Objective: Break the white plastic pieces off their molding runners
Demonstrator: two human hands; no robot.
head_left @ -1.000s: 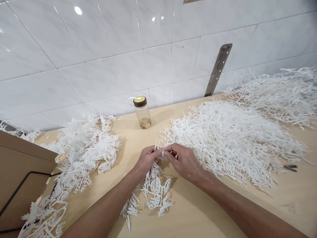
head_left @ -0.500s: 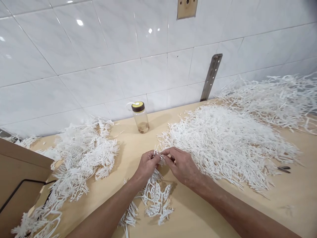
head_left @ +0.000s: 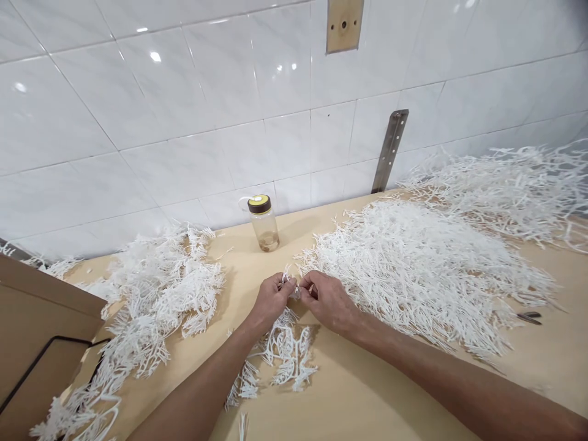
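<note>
Head view, and not much was different from a second earlier: the left hand [head_left: 271, 300] still had a scrap of white strands [head_left: 296, 293] pinched between thumb and fingers, and the right hand [head_left: 328, 303] was curled in beside it at 3 o'clock, though I couldn't tell whether its fingertips had closed on anything. What did shift was down low. Reckoning from the hands, the branchy cluster [head_left: 296, 364] at 6 o'clock had ridden up closer to them, and a small sprig [head_left: 242, 425] at 7 o'clock now lay apart from the bunch [head_left: 248, 381] above it on the desk [head_left: 349, 392]. To me that looked like fingertip work midway, with the pinched scrap not set down. The big pile [head_left: 436, 275] at 3 o'clock, the heap [head_left: 169, 288] at 9 and the bottle [head_left: 265, 233] at 11 hadn't budged; the camera had just tipped up, showing more wall plate [head_left: 343, 24] past 12.
</note>
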